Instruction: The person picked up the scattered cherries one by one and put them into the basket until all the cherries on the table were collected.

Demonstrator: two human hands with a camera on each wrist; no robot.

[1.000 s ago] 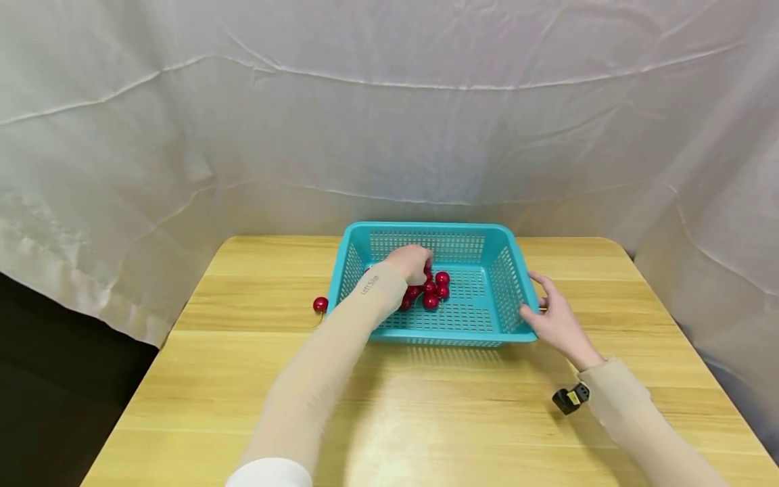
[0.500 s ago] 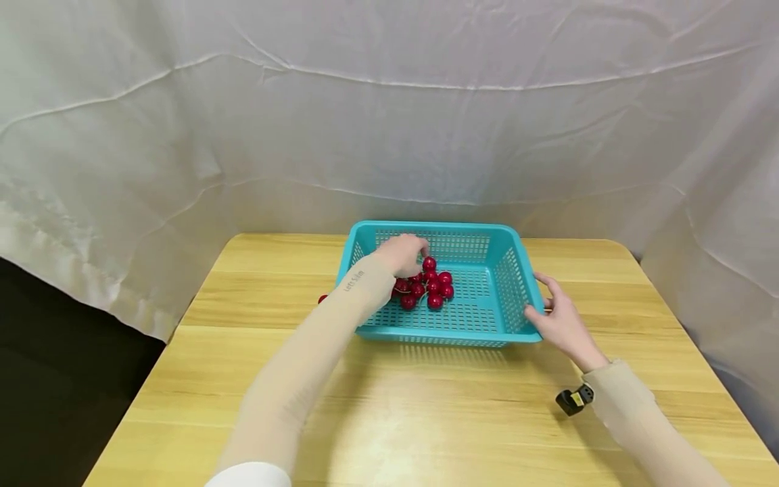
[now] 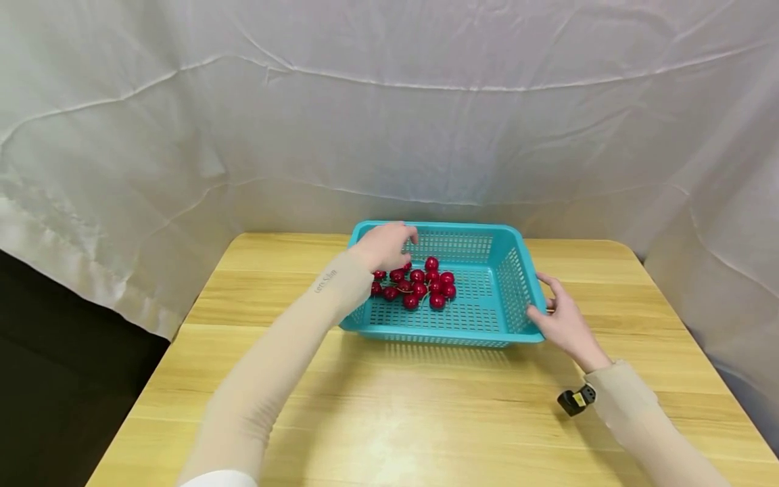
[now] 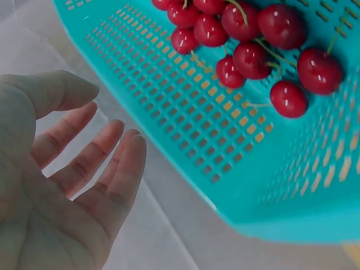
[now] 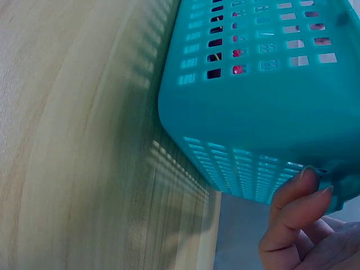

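A turquoise perforated plastic basket (image 3: 432, 335) holds several shiny red cherries (image 3: 437, 302) with stems, bunched toward its left half. My left hand (image 3: 382, 247) hovers over the basket's left back part, fingers loosely bent with nothing between them. In the left wrist view that hand (image 4: 67, 163) is apart from the cherries (image 4: 319, 70), beyond the basket rim. My right hand (image 3: 566, 326) holds the basket's right end at the rim. The right wrist view shows its fingers (image 5: 301, 211) bent under the rim, against the outer wall. The left forearm covers the basket's left front corner.
The basket stands near the back of a light wooden table (image 3: 426, 412). Pale fabric (image 3: 389, 135) hangs behind and on both sides. A small black device (image 3: 575, 400) sits at the right wrist. Something dark (image 3: 67, 379) lies beyond the table's left edge.
My left hand has drawn back from among the cherries toward the left and up, its fingers spreading. More cherries show. A loose cherry left of the basket is now hidden behind the arm.
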